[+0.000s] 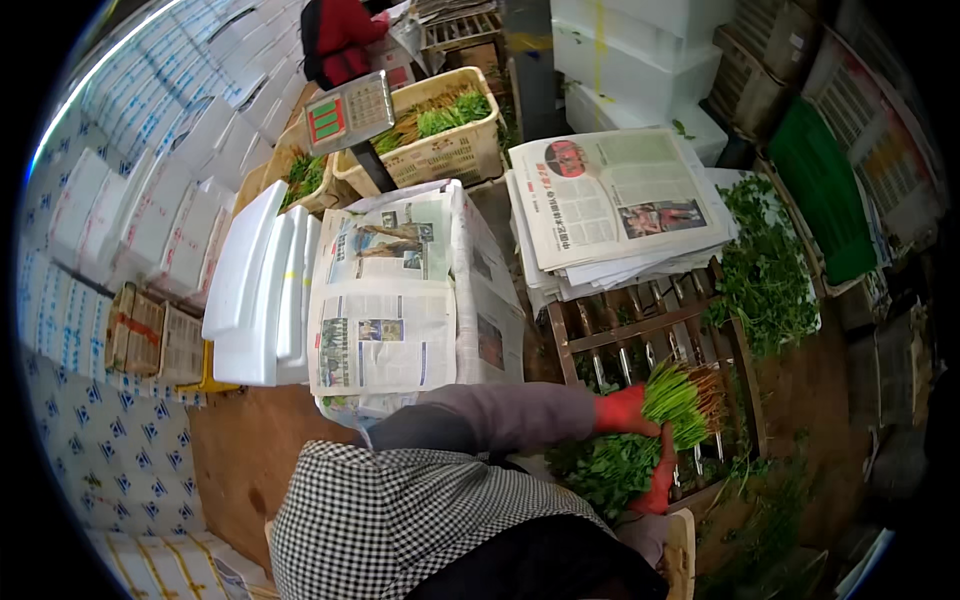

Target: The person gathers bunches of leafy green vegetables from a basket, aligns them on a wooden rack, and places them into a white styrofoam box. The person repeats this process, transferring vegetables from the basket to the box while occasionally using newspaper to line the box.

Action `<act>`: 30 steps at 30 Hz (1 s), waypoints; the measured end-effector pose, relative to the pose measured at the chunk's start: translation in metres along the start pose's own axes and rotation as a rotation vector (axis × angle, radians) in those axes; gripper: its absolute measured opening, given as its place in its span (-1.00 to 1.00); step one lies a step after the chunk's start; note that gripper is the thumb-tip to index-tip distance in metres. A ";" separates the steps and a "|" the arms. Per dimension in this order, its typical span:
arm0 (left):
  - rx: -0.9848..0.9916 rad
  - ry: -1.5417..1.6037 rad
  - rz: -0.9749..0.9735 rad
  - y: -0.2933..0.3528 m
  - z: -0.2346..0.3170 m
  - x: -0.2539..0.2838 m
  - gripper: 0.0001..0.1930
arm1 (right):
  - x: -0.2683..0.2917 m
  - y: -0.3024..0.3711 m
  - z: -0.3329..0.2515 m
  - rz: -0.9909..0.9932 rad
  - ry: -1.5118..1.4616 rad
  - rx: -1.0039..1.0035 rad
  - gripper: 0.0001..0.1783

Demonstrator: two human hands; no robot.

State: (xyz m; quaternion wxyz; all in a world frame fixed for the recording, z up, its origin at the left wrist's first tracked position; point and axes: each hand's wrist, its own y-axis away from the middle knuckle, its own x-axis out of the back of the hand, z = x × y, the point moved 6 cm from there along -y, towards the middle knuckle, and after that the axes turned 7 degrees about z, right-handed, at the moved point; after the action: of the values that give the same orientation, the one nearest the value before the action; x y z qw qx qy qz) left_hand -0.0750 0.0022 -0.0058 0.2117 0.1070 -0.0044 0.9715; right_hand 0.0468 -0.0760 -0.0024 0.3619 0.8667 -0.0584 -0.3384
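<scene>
A thick bunch of leafy green vegetables (678, 405) lies across my two red-gloved hands above a slatted metal rack (640, 328). Its pale green stems end in brownish roots on the right, and its dark leaves hang toward my lap. My left hand (622, 410) is closed round the bunch from the far side. On the near side my right hand (657, 482) grips it, with the thumb pointing up along the stems. Some of the fingers of both hands are hidden by the greens.
Newspaper sheets (385, 290) cover a box left of the rack; a newspaper stack (622, 200) sits at its far end. Loose greens (765, 270) lie to the right. Beyond stand a scale (345, 112), yellow crates of greens (425, 165) and a person in red (345, 40). White foam lids (245, 290) lean left.
</scene>
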 end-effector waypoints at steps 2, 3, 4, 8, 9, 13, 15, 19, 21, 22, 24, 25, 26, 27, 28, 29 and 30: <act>0.246 -0.134 0.270 0.052 0.027 0.042 0.06 | -0.022 -0.004 -0.007 0.020 0.289 0.236 -0.34; 0.115 0.016 0.375 0.069 0.057 0.067 0.08 | -0.040 -0.015 -0.009 0.005 0.406 0.409 -0.35; -0.006 0.171 0.495 0.088 0.081 0.095 0.10 | -0.063 -0.017 -0.012 -0.022 0.534 0.568 -0.37; -0.137 -0.002 1.188 0.196 0.087 0.178 0.21 | -0.226 -0.017 0.025 -0.394 0.766 0.438 -0.32; -0.101 0.017 1.322 0.216 0.068 0.194 0.21 | -0.278 -0.015 0.037 -0.657 0.924 0.454 -0.33; -0.194 0.408 1.765 0.301 -0.002 0.226 0.00 | -0.445 0.020 0.159 -1.309 1.272 0.386 -0.29; -0.227 0.515 1.881 0.331 -0.032 0.233 -0.18 | -0.485 0.013 0.235 -1.472 1.467 0.226 -0.19; 0.290 -0.299 1.955 0.404 -0.100 0.215 -0.36 | -0.468 -0.002 0.375 -1.681 1.997 0.179 -0.09; 0.708 -0.046 1.770 0.430 -0.139 0.192 -0.36 | -0.409 -0.046 0.448 -1.795 1.762 -0.203 -0.06; 0.892 0.091 1.643 0.443 -0.153 0.185 -0.37 | -0.390 -0.058 0.470 -1.742 1.675 -0.371 -0.06; 1.067 0.311 1.130 0.469 -0.112 0.216 -0.36 | -0.389 -0.065 0.481 -1.702 1.629 -0.567 -0.08; 1.114 0.404 0.854 0.478 -0.088 0.230 -0.36 | -0.393 -0.067 0.480 -1.665 1.609 -0.645 -0.09; 1.119 0.269 0.765 0.491 -0.073 0.245 -0.42 | -0.405 -0.054 0.474 -1.635 1.577 -0.642 -0.13; 1.119 0.134 0.668 0.498 -0.062 0.256 -0.48 | -0.409 -0.056 0.475 -1.677 1.718 -0.590 -0.15; 1.111 -0.005 0.563 0.498 -0.057 0.267 -0.54 | -0.412 -0.061 0.475 -1.704 1.859 -0.530 -0.17; 0.920 -0.230 0.785 0.491 -0.052 0.292 -0.54 | -0.414 -0.064 0.474 -1.719 1.821 -0.460 -0.19; 0.697 -0.449 0.995 0.482 -0.048 0.309 -0.54 | -0.411 -0.066 0.471 -1.733 1.783 -0.378 -0.21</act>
State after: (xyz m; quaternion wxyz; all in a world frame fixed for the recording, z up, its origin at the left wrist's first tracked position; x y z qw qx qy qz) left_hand -0.5580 -0.3076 0.0294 -0.3168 0.3552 0.2180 0.8520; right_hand -0.5729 -0.1624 -0.0618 0.0532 0.4819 0.8426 0.2345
